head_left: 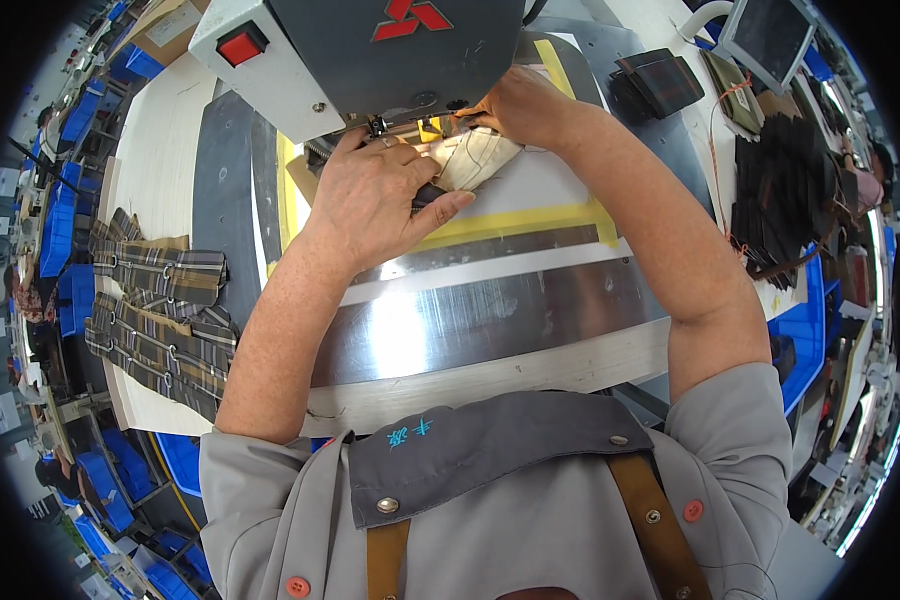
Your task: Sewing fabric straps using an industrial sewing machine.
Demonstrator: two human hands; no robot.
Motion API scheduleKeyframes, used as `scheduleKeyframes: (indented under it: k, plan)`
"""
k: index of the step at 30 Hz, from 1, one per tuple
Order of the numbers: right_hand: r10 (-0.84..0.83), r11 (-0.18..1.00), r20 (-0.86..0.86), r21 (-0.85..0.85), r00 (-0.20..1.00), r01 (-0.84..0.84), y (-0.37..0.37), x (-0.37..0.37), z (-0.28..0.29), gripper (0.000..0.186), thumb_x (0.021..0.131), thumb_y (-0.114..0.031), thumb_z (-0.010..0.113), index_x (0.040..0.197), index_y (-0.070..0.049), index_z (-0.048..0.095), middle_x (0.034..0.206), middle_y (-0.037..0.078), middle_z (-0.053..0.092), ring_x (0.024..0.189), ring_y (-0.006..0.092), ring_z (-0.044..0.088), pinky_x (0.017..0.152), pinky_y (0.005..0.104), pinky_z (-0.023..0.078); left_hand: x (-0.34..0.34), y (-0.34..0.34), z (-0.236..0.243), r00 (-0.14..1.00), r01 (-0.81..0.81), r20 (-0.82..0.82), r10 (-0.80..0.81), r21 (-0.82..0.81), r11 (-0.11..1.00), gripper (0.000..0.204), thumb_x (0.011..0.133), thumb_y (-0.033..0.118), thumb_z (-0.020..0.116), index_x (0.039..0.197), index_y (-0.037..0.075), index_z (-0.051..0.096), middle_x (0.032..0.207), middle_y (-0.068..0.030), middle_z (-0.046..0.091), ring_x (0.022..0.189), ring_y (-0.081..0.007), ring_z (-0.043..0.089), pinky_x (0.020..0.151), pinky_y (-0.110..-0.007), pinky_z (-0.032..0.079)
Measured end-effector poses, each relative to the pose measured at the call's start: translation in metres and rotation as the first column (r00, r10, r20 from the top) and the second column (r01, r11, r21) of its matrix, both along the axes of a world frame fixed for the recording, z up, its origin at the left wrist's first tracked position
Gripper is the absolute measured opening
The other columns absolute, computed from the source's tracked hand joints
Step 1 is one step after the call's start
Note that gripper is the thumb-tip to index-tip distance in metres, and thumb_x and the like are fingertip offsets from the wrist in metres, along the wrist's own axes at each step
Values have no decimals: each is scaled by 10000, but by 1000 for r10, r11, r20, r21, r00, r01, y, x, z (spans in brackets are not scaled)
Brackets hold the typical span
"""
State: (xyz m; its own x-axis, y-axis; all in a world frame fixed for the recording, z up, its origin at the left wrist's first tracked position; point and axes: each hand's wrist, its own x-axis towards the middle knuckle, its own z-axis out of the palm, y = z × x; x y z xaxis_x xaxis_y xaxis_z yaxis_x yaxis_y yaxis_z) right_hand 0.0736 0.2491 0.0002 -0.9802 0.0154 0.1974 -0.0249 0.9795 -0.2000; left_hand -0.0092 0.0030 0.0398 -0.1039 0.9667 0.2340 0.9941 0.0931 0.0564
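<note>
My left hand [375,200] presses down on a small cream plaid fabric piece [475,160] lying on the metal bed under the head of a grey sewing machine [370,50]. Fingers and thumb of that hand pinch the piece's near edge. My right hand [520,105] holds the far end of the same piece, right beside the needle area [432,125], fingers closed on the cloth. The needle itself is hidden by the machine head and my hands.
A shiny metal plate [490,320] with yellow tape strips [515,222] covers the white table. Stacked plaid pieces [155,310] lie at the left. Dark fabric pieces [780,190] and a small screen [770,35] are at the right. Blue bins [60,220] surround the station.
</note>
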Motion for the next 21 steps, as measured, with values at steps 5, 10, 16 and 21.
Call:
scheduleKeyframes:
  k: [5,10,16,21]
  plan:
    - [0,992,30,129,1000,-4,0,-1,-2,305,878,-203,770,1178,-255,783,1136,115,677,1047,291,676,922,385,533,-6,-9,-2,999,-45,28,46,-35,998,591,938,620,606,1011,56,767,923,-105,742,966,-266,706,1143,-513,363]
    - [-13,994,62,111,998,6,-5,-5,2,287,896,-211,754,1178,-258,783,1156,128,680,1069,293,676,940,392,531,-5,-17,-5,1000,-12,11,12,68,998,556,921,577,647,1027,41,748,937,-113,738,995,-274,702,1158,-511,348]
    - [-58,991,31,125,998,54,-10,1,1,316,901,-241,748,1211,-303,760,1184,134,680,1116,306,671,954,429,524,-5,-34,-2,997,-15,-76,27,158,987,499,850,492,750,1098,60,718,1111,-119,717,1167,-275,645,1164,-511,337]
    - [-34,959,128,283,991,-4,-9,-4,-11,236,873,-291,735,1101,-318,789,1132,14,747,1161,236,655,926,389,536,-1,-48,4,998,37,-64,-25,200,979,402,783,290,834,1089,69,696,1181,-74,701,1158,-275,633,1120,-486,356]
